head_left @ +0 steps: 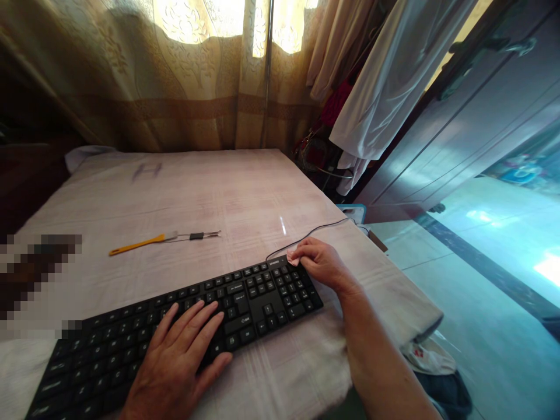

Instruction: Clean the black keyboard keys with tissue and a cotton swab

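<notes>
A black computer keyboard [266, 312] lies slantwise across the cloth-covered table. My left hand [179, 356] rests flat on its middle keys with the fingers spread, hiding some of them. At the keyboard's far right corner, my right hand [321, 262] pinches a small pale pink cloth [293, 258] and presses it against the top edge above the number pad. Beyond the keyboard lie a small brush with a yellow handle [140, 244] and a thin metal tool with a black grip [196, 236], end to end.
A black cable [306, 233] runs from the keyboard over the table's right edge. The pale tablecloth [219, 186] reaches back to patterned curtains [196, 99]. White clothing [380, 87] hangs at the right beside a door [455, 122]. Fabric [437, 367] lies low at the right.
</notes>
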Demonstrator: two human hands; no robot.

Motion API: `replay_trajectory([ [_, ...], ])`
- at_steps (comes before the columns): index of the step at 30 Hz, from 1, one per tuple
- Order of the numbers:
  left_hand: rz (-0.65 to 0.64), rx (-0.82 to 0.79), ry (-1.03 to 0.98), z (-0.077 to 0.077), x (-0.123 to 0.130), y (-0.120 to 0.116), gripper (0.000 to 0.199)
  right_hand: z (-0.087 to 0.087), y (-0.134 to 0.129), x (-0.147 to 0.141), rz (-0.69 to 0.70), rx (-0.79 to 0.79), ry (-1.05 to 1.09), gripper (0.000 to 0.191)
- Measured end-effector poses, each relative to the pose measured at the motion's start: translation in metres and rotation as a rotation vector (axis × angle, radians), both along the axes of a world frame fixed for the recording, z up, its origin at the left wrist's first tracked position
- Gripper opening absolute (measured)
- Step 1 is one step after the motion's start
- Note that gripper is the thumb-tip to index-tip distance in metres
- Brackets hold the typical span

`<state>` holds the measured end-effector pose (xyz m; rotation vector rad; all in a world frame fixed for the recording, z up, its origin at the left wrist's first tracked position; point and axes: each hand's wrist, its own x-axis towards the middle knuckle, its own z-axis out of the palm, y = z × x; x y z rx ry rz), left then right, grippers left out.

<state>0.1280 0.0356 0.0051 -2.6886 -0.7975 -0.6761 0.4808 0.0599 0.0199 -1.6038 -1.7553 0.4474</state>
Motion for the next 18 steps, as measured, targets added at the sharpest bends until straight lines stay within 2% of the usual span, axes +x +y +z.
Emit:
replay_trajectory([
  [5, 0.004, -0.003, 0.003, 0.001, 0.0, -0.001, 0.046, 0.005, 0.002, -0.006, 0.039, 0.022, -0.174, 0.027],
  [14, 0.005, 0.001, -0.006, 0.005, 0.002, -0.001, 0.044, 0.008, 0.009, -0.036, 0.207, 0.049, -0.26, 0.027],
  [18, 0.011, -0.008, -0.009, 0.004, 0.002, -0.002, 0.044, 0.008, 0.01, -0.041, 0.226, 0.068, -0.279, 0.026],
])
